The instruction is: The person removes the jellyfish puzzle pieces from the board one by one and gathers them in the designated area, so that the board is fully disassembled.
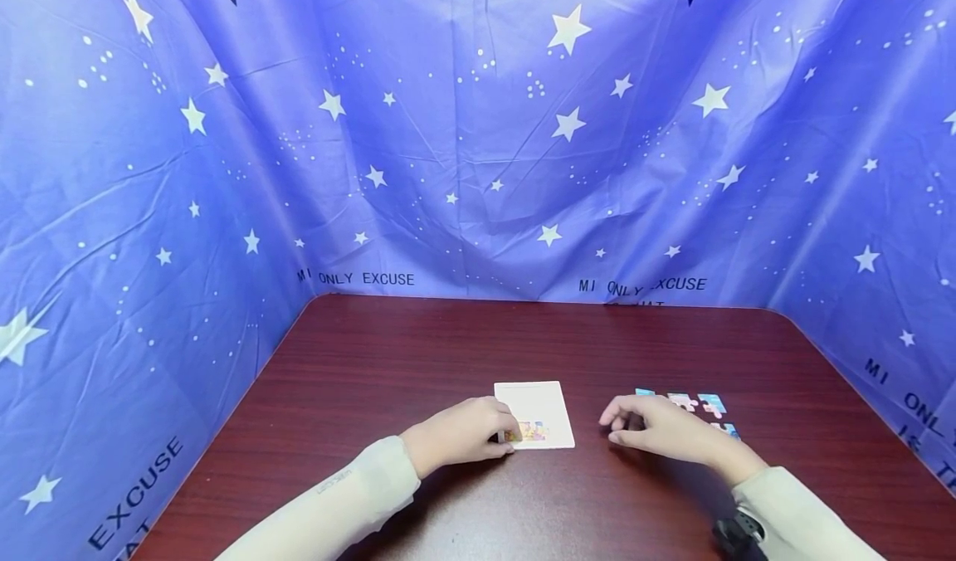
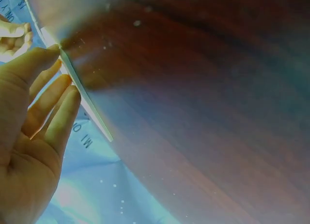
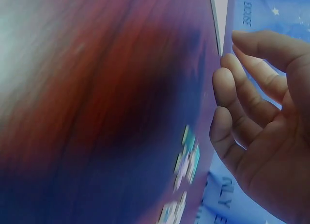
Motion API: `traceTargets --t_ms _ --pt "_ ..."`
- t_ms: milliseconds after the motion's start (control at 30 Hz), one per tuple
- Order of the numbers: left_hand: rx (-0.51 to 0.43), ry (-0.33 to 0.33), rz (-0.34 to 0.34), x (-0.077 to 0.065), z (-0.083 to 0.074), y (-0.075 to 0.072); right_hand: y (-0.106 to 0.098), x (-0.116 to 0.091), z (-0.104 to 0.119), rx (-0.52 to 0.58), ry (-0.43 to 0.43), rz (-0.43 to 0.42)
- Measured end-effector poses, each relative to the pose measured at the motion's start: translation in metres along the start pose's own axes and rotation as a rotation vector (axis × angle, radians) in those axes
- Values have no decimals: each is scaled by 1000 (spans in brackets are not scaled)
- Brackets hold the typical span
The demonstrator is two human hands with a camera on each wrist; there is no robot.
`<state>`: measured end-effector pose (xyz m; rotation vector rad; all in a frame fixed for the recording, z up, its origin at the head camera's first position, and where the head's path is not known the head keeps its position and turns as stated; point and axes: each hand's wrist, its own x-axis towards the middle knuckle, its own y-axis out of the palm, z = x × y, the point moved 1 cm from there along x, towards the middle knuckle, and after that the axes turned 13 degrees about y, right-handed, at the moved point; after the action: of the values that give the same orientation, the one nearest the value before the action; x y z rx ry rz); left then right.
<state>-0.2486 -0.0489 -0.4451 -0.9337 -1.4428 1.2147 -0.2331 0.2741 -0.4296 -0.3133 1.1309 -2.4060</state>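
A white square puzzle board (image 1: pixel 532 399) lies on the table, with a strip of joined colourful jigsaw pieces (image 1: pixel 534 431) along its near side. My left hand (image 1: pixel 470 432) holds the board at its near left corner. In the left wrist view its thumb (image 2: pixel 46 56) meets the board's edge (image 2: pixel 87 100), with the other fingers bent beside it. My right hand (image 1: pixel 665 432) is held above the table right of the board, fingers loosely bent and nothing between them. Loose jigsaw pieces (image 1: pixel 711 403) lie beyond and partly behind it; more pieces (image 3: pixel 186 161) show in the right wrist view.
The dark red wooden table (image 1: pixel 403 345) carries all of this. A blue curtain with white stars (image 1: pixel 478 129) encloses its back and both sides. A black band (image 1: pixel 735 536) is on the right wrist.
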Motion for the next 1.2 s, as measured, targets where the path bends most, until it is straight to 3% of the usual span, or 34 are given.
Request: traceTargets --t_ms 200,400,633,933,1200 --pt "-4 37 6 -2 1 -5 12 18 12 11 1 56" --pt "-32 51 5 -4 4 -2 26 36 27 -46 -77 45" --pt "-52 65 25 -6 5 -5 41 52 42 -91 -91 22" --pt "-98 17 40 -6 3 -7 59 59 43 -66 -65 23" --pt "-116 -15 55 -5 2 -8 62 62 43 -21 -34 27"
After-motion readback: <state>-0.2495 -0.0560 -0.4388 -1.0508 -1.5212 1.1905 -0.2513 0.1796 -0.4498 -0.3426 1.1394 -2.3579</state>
